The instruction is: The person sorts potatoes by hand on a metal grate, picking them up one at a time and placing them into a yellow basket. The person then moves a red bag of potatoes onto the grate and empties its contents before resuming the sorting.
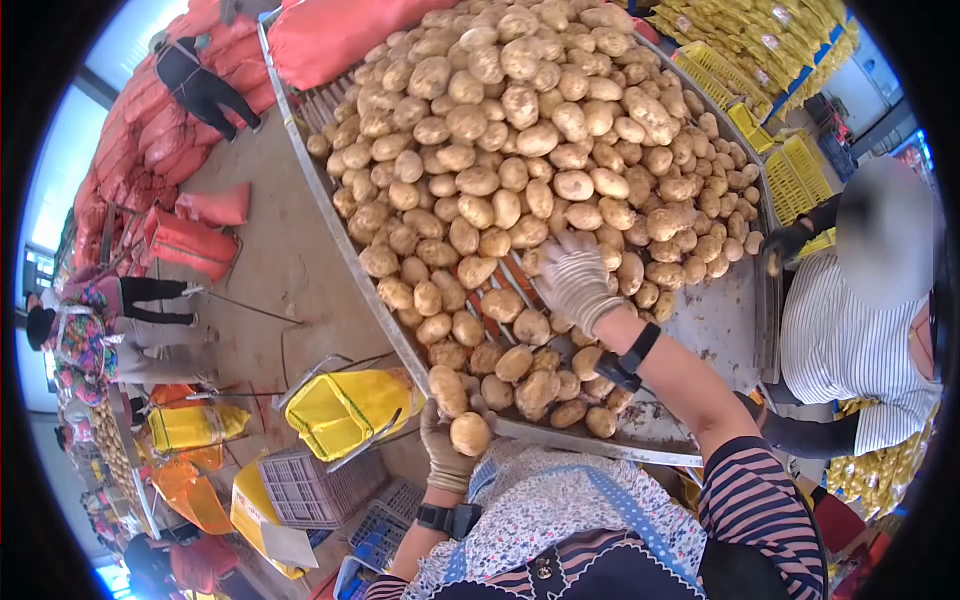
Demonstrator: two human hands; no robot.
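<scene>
A large heap of potatoes (520, 140) covers a metal-edged sorting table (345, 235) in front of me. My left hand (447, 462), in a beige glove, is at the table's near edge. It is closed around a potato (470, 434), and another potato (447, 390) sits against its fingers. My right hand (577, 278), in a striped glove, reaches into the front of the heap. Its fingers lie spread over potatoes, and none is visibly gripped. Beside it, slats of the table show between loose potatoes (502, 305).
An open yellow bag on a frame (345, 412) stands left of the table, near grey crates (315, 490). At right, a person in a striped top (850, 340) works with a dark-gloved hand (787, 243). Red sacks (130, 150) are stacked far left; yellow crates (797, 178) stand back right.
</scene>
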